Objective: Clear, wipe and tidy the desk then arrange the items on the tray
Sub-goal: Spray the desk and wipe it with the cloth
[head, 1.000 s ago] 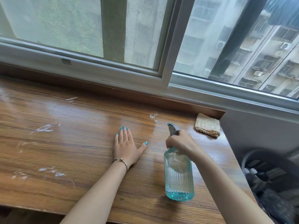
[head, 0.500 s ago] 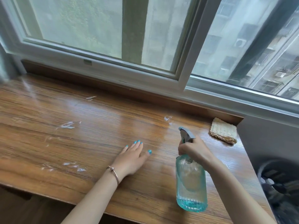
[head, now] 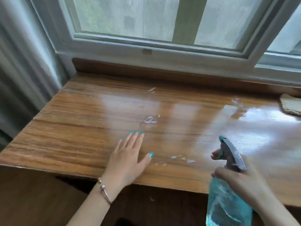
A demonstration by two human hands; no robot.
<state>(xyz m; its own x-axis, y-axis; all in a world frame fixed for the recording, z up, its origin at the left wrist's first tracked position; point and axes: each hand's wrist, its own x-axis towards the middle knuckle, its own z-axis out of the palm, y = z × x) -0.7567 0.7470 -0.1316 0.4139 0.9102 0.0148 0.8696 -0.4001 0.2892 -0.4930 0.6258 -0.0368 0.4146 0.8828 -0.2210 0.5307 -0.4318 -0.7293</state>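
A wooden desk (head: 81, 128) stands against a window (head: 146, 22), with a grey curtain (head: 19, 70) hanging at its left end. White smears (head: 150, 119) and small wet patches mark the desktop, and a shiny wet area spreads across its right part. A woven cloth (head: 291, 105) lies at the far right edge of the desk, partly cut off. The left hand (head: 128, 159) rests flat on the desk near its front edge, fingers straight, with a bracelet (head: 104, 191) on the wrist. The right hand (head: 236, 178) grips the neck of a blue spray bottle (head: 228, 204), one finger on the trigger, holding it at the desk's front right, nozzle pointing across the desktop.
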